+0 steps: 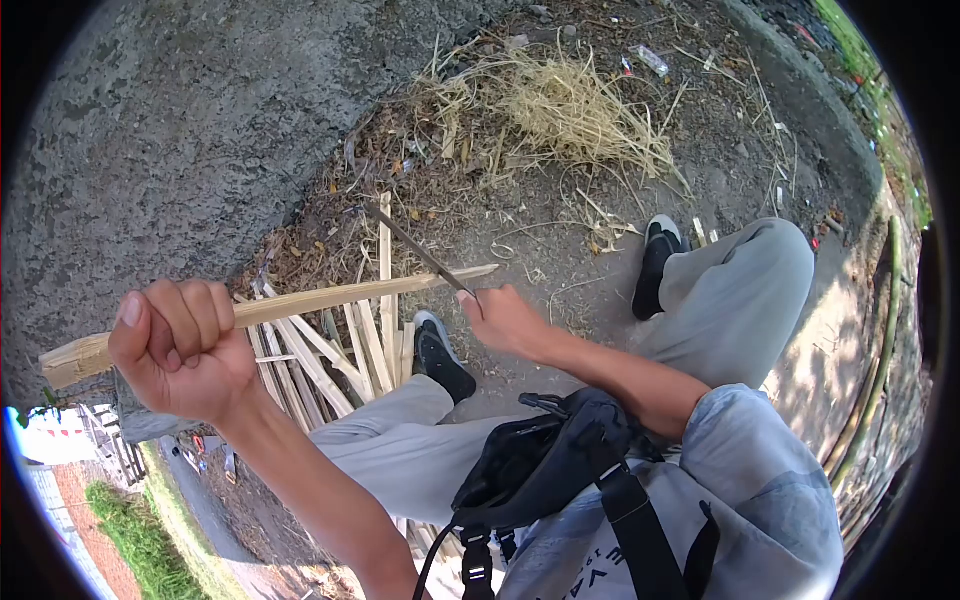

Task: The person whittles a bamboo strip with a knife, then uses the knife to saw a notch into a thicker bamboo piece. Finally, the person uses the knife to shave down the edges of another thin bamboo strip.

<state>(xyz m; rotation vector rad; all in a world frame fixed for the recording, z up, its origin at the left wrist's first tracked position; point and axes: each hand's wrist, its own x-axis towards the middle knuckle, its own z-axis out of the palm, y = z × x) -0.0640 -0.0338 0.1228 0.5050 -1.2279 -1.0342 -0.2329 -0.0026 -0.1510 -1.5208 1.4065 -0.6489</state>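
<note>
My left hand is wrapped round the thick end of a long pale wooden strip, which points to the right and tapers to a thin tip. My right hand is closed round the handle end of a long dark blade. The blade slants up to the left and crosses the strip near its tip. The handle itself is mostly hidden by my fingers. Below the strip, several split wooden pieces lie on the ground beside my shoe.
A heap of straw-like shavings lies ahead on the dirt. A large grey rock surface fills the upper left. Long poles lie at the right. A black bag hangs at my waist.
</note>
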